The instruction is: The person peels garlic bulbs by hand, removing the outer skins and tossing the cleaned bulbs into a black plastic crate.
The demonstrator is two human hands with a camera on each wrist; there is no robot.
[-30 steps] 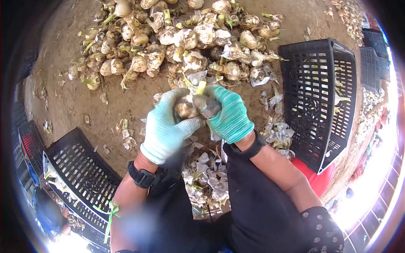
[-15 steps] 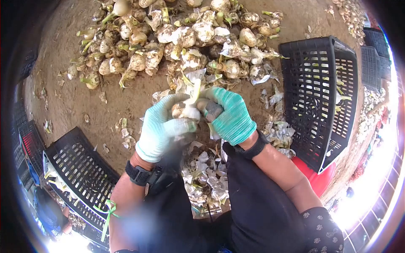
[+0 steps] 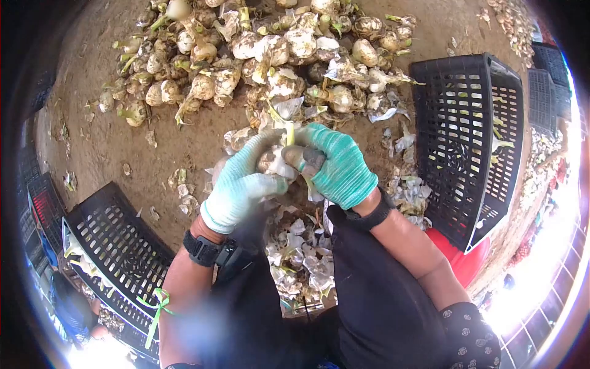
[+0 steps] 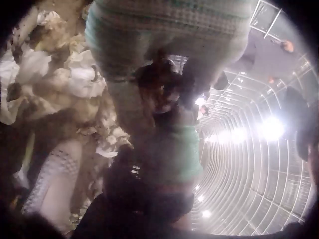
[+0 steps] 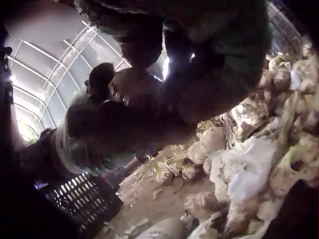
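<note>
In the head view a pale bulb [image 3: 271,162] with a short green stalk [image 3: 290,134] is held between two gloved hands. The left hand [image 3: 241,183] curls its fingers and thumb round the bulb from the left. From the right, the right hand [image 3: 337,165] has curled fingers, its dark-stained thumb against the bulb's side near the stalk. In the left wrist view the left hand [image 4: 167,35] is dim above the bulb, which is hard to make out. The right wrist view shows the right hand [image 5: 224,64] in shadow, with the bulb [image 5: 134,85] partly hidden.
A heap of dirty bulbs [image 3: 270,52] lies on the ground beyond the hands. Black crates stand at right [image 3: 452,141] and at lower left [image 3: 123,237]. Peeled skins [image 3: 301,258] are piled between the knees, and a red object [image 3: 458,255] sits beside the right crate.
The bulb was tilted half a second ago and its stalk now stands more upright. Both hands have shifted slightly, with the right thumb moving across the bulb's side.
</note>
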